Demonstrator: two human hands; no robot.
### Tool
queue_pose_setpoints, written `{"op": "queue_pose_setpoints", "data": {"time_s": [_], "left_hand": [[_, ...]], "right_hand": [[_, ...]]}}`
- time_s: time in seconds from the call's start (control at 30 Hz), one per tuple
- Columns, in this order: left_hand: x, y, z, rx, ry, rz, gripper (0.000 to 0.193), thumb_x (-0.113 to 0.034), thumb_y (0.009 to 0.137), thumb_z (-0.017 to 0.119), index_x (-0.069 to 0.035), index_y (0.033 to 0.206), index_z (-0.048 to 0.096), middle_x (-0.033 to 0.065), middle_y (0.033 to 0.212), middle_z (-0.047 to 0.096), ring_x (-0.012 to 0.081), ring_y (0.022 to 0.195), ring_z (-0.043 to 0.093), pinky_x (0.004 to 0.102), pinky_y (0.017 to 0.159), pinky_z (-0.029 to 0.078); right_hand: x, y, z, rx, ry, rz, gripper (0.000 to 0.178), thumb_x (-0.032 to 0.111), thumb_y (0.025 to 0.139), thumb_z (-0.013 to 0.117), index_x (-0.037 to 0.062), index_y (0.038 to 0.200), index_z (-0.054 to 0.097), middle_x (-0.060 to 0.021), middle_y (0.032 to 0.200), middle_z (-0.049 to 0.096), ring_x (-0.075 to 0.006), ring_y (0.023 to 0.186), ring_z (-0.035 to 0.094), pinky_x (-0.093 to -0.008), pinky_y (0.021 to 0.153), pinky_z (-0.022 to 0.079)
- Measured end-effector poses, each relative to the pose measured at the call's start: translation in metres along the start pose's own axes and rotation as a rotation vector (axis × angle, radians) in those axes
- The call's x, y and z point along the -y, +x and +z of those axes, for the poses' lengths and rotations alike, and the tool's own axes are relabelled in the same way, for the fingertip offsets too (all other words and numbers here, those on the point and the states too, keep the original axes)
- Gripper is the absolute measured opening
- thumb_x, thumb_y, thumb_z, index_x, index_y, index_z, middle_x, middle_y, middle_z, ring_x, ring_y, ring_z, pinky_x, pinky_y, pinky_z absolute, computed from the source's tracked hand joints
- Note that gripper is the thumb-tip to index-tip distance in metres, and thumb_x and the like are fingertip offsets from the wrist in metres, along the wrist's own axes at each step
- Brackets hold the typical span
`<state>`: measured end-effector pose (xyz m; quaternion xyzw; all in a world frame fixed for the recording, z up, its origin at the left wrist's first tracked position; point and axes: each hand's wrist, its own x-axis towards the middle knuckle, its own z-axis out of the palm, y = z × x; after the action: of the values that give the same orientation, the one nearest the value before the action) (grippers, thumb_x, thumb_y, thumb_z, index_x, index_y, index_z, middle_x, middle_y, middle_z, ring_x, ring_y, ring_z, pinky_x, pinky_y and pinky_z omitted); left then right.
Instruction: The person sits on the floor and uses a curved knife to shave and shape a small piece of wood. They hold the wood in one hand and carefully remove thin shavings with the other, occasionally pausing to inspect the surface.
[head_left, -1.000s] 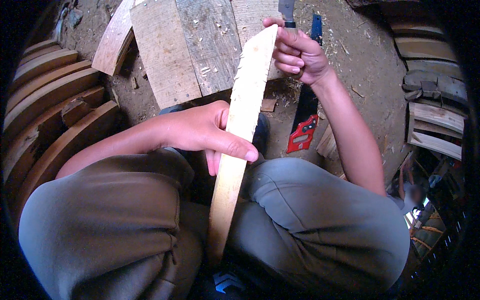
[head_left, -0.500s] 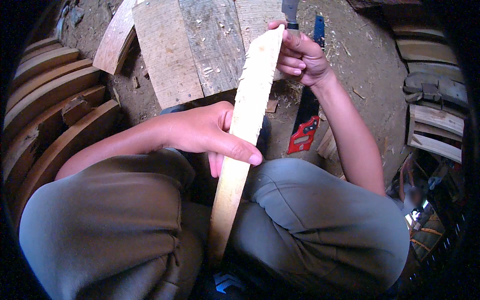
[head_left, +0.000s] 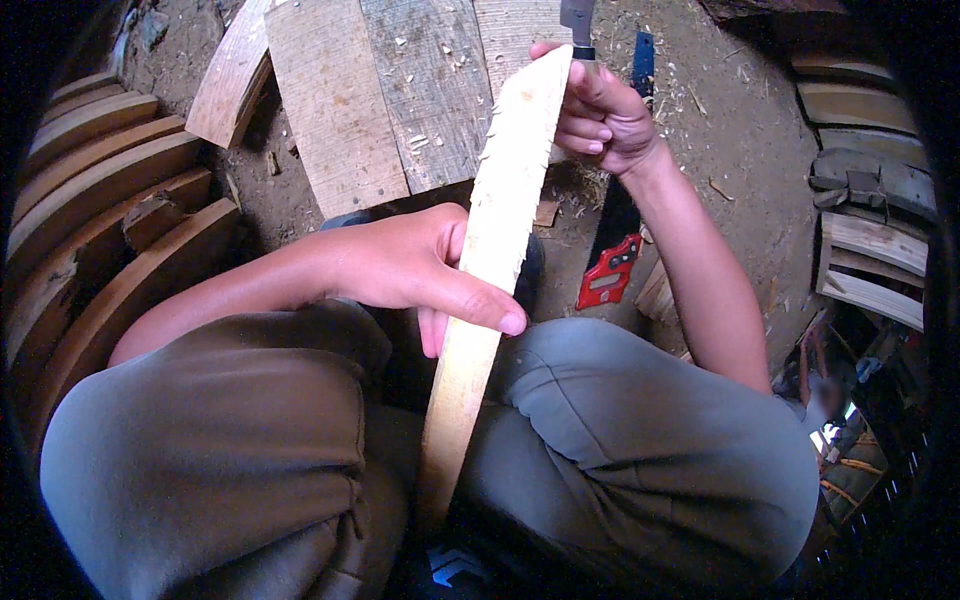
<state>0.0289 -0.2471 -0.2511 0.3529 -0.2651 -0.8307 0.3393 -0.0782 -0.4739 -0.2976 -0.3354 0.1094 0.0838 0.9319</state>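
Between my knees rises a long pale strip of wood, tilted away from me, with ragged cut slivers along both edges and a pointed far end. My left hand is closed around its middle, thumb across the top face. By the tip, my right hand grips a knife; the blade points away past the frame's top edge and most of the handle is hidden in the fingers. The right index finger reaches behind the wood's tip; whether it touches cannot be made out.
A plank platform strewn with chips lies ahead. On the dirt floor to the right is a handsaw with a red handle. Curved wooden pieces stack at left; more timber lies at right. A person is at the far right.
Almost nothing differs. The wood's tip and my right hand have shifted very slightly; both grips stay the same.
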Motion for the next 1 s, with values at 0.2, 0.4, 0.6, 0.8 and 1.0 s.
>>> {"op": "queue_pose_setpoints", "data": {"time_s": [0.2,0.4,0.6,0.8,1.0], "left_hand": [[-0.008,-0.002,0.002,0.012,-0.042,-0.072,0.034,-0.031,0.081,0.074,0.002,0.085,0.066,0.0099,0.074,0.067,0.0171,0.06,0.066,0.0279,0.05,0.055],[0.003,0.001,-0.001,0.009,0.006,0.009,0.035,-0.031,0.081,0.074,0.002,0.086,0.066,0.01,0.075,0.067,0.0176,0.061,0.066,0.0284,0.051,0.055],[-0.008,-0.001,0.001,0.024,-0.039,-0.067,0.034,-0.031,0.081,0.074,0.002,0.086,0.066,0.0105,0.075,0.067,0.0177,0.061,0.067,0.0282,0.051,0.055],[-0.009,-0.002,0.001,0.027,-0.04,-0.064,0.034,-0.031,0.082,0.073,0.002,0.086,0.066,0.0101,0.074,0.067,0.0173,0.061,0.066,0.028,0.051,0.055],[-0.009,-0.002,0.002,0.024,-0.049,-0.073,0.034,-0.032,0.082,0.073,0.001,0.085,0.065,0.01,0.074,0.067,0.0169,0.06,0.066,0.0278,0.05,0.055]], "right_hand": [[-0.003,-0.001,-0.002,-0.051,0.006,0.06,0.054,0.034,0.09,0.062,0.0036,0.13,0.043,0.0056,0.063,0.051,0.0024,0.037,0.03,-0.0145,0.033,0.029],[0.0,0.001,0.008,-0.015,-0.007,0.051,0.06,0.043,0.089,0.061,0.002,0.13,0.045,0.0061,0.066,0.05,0.003,0.038,0.027,-0.0136,0.033,0.027],[-0.004,-0.001,0.002,0.027,0.011,0.105,0.074,0.054,0.084,0.062,0.0018,0.133,0.042,0.01,0.055,0.034,0.0021,0.037,0.027,-0.014,0.033,0.027],[-0.004,0.0,0.001,0.053,0.069,0.125,0.076,0.057,0.083,0.062,0.003,0.133,0.042,0.0097,0.053,0.031,0.0018,0.037,0.029,-0.0157,0.031,0.028],[-0.005,0.0,0.003,0.045,0.07,0.118,0.076,0.057,0.08,0.065,0.0082,0.133,0.042,0.009,0.052,0.03,0.0006,0.036,0.032,-0.0151,0.031,0.03]]}}
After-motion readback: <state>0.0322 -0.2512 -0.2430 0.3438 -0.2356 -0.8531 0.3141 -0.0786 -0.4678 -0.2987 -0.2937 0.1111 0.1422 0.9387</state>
